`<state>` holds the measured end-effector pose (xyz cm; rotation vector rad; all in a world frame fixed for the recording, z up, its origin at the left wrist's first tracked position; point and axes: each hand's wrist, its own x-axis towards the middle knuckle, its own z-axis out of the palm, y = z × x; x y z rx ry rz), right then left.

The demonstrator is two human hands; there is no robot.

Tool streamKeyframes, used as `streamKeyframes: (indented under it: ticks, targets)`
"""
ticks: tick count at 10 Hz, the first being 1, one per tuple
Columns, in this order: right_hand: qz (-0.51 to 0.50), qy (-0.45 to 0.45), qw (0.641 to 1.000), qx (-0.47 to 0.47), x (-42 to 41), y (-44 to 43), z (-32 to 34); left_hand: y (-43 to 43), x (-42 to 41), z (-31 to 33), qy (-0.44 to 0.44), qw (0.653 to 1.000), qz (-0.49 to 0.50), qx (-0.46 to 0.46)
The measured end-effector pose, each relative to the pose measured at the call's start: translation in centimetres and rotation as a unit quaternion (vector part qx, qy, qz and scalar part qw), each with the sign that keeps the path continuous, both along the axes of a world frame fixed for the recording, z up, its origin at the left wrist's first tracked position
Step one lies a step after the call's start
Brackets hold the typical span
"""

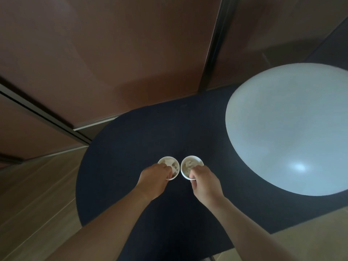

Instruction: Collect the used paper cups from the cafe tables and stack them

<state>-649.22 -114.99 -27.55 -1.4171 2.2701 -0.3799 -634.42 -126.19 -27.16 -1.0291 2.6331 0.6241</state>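
Observation:
Two white paper cups are held side by side over a dark blue rug. The left cup (170,164) has crumpled paper inside, and my left hand (155,178) pinches its near rim. The right cup (190,164) also holds crumpled paper, and my right hand (204,182) grips its near rim. The two cups almost touch, both upright with their openings facing the camera. My fingers hide the near edge of each cup.
A round white table top (293,129) stands to the right. The dark blue rug (150,132) covers the middle of the wooden floor (37,204). Brown wall panels (113,53) with dark metal frames rise behind and to the left.

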Motion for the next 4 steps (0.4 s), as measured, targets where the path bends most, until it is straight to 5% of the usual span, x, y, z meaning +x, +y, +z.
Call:
streamKeyframes:
  ticks: [4]
  targets:
    - [0.002, 0.005, 1.0, -0.029, 0.6, 0.8, 2.0, 0.8, 0.0, 2.1, 0.035, 0.999, 0.002, -0.013]
